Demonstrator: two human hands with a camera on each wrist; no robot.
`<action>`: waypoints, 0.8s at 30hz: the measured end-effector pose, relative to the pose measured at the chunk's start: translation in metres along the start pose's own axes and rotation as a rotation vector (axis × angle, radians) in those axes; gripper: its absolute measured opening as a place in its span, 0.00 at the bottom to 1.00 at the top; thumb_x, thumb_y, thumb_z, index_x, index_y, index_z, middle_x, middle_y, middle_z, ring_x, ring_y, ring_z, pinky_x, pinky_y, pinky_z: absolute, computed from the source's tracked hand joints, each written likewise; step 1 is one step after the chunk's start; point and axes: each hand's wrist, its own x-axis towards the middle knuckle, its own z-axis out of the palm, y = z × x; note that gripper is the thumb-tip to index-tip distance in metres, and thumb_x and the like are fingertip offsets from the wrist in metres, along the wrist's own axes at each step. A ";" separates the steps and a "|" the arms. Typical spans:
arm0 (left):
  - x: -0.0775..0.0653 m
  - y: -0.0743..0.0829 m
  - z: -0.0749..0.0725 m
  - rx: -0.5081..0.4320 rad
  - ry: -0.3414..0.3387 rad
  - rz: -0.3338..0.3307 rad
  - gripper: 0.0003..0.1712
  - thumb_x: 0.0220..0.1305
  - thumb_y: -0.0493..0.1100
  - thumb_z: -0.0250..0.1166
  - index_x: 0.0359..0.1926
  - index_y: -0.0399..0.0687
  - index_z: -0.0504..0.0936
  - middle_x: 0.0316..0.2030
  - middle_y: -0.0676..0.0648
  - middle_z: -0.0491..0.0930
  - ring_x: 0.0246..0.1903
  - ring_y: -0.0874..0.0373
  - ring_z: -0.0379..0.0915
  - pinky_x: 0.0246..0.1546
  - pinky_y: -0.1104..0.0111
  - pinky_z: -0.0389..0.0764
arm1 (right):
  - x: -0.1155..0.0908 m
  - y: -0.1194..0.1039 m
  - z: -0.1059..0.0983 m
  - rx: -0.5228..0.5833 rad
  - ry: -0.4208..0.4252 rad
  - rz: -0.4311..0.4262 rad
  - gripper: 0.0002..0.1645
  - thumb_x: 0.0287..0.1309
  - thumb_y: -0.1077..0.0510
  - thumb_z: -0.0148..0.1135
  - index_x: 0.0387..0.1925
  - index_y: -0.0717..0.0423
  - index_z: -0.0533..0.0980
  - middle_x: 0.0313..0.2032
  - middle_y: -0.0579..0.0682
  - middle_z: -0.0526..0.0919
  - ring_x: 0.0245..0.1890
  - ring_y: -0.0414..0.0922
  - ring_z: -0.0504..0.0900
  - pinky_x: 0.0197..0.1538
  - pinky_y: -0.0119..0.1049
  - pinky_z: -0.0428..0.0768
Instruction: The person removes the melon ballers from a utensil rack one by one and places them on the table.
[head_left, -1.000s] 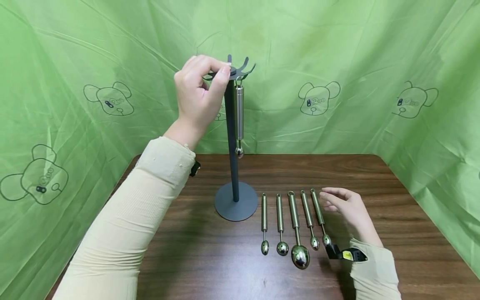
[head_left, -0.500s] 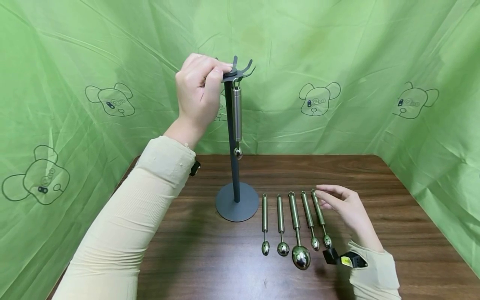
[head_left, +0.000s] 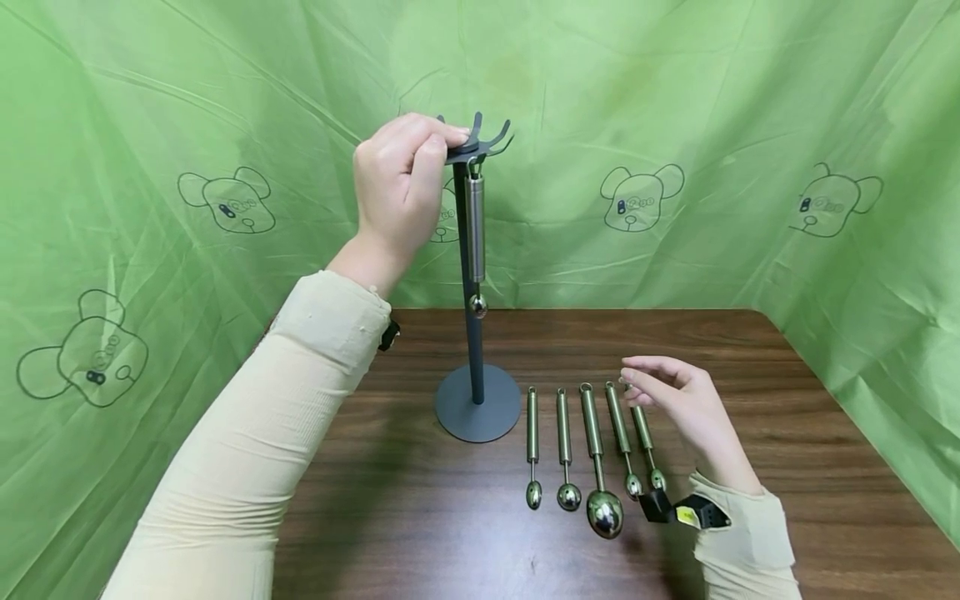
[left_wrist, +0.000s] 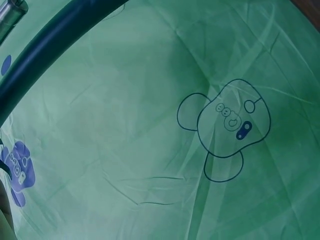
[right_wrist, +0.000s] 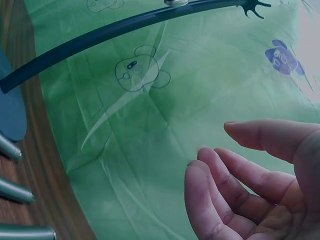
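Note:
At the top of a dark grey hanging stand [head_left: 474, 342], my left hand [head_left: 401, 179] pinches the hook ring with thumb and fingers. From one hook hangs a steel scoop [head_left: 476, 229] with a small round head; its handle end [left_wrist: 11, 14] shows at the corner of the left wrist view. My right hand [head_left: 686, 404] hovers over the handle tops of the rightmost scoops, overlapping one of them in the head view. In the right wrist view its fingers [right_wrist: 200, 195] are loosely bent, thumb apart, nothing between them. The biggest spoon [head_left: 603, 512] lies mid-row among several smaller scoops [head_left: 568, 496].
The stand's round base [head_left: 457, 417] rests on a brown wooden table [head_left: 420, 533], just left of the row. Green cloth [head_left: 555, 67] printed with cartoon heads surrounds the table at the back and sides.
The hook ring has turned a little under my left hand, and the hanging scoop has shifted slightly with it. My right hand has moved left and up, over the rightmost handles.

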 end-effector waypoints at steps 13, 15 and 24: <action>-0.001 0.000 0.000 0.063 -0.026 0.013 0.23 0.66 0.41 0.46 0.32 0.35 0.87 0.32 0.40 0.88 0.36 0.47 0.83 0.38 0.65 0.78 | 0.014 -0.027 0.008 0.108 -0.034 -0.073 0.08 0.64 0.60 0.63 0.41 0.44 0.83 0.31 0.41 0.88 0.27 0.38 0.86 0.36 0.31 0.85; -0.001 0.000 -0.001 0.069 -0.030 0.023 0.22 0.67 0.42 0.47 0.32 0.35 0.86 0.33 0.40 0.88 0.35 0.47 0.82 0.37 0.64 0.77 | 0.017 -0.031 0.009 0.100 -0.039 -0.076 0.07 0.64 0.59 0.63 0.41 0.45 0.83 0.31 0.42 0.88 0.27 0.38 0.86 0.35 0.31 0.85; -0.002 -0.001 -0.002 0.100 -0.048 0.084 0.21 0.68 0.45 0.50 0.32 0.37 0.85 0.34 0.42 0.88 0.35 0.47 0.82 0.41 0.60 0.79 | 0.025 -0.052 0.017 0.055 -0.054 -0.088 0.08 0.64 0.56 0.63 0.43 0.50 0.82 0.32 0.42 0.88 0.28 0.40 0.86 0.38 0.33 0.86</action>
